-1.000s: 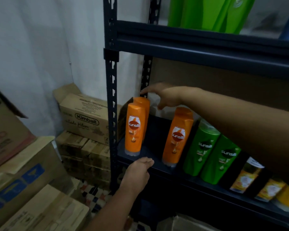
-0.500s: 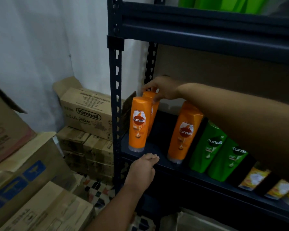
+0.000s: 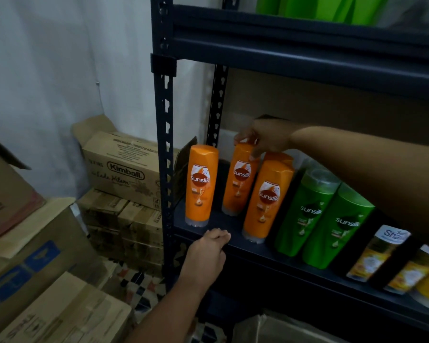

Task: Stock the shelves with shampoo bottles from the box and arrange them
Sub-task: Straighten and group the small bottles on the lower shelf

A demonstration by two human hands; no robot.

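Room: a dim storeroom seen from the head camera, with a white wall on the left and stacked cardboard boxes (image 3: 124,169) on the floor beside a dark metal rack.
Shelf: the middle shelf (image 3: 270,253) carries the stock; green bottles stand blurred on the level above.
Front orange bottle: a bottle (image 3: 200,186) stands upright and alone at the left end, just inside the post.
Held bottle: a second orange bottle (image 3: 239,179) sits further back, tilted slightly.
Right hand: the right hand (image 3: 265,137) reaches in from the right and pinches the top of that back bottle, fingers curled over its cap.
Left hand: the left hand (image 3: 204,258) rests on the shelf's front lip, fingers loosely bent over the edge, holding nothing else.
Neighbours: a third orange bottle (image 3: 268,201) stands touching the held one, then two green bottles (image 3: 325,219), then yellow-labelled ones at the far right.
Doing it well: probably best to set the base flat before letting go, label facing out, and close the gap between the lone bottle and the rest without knocking the neighbour.
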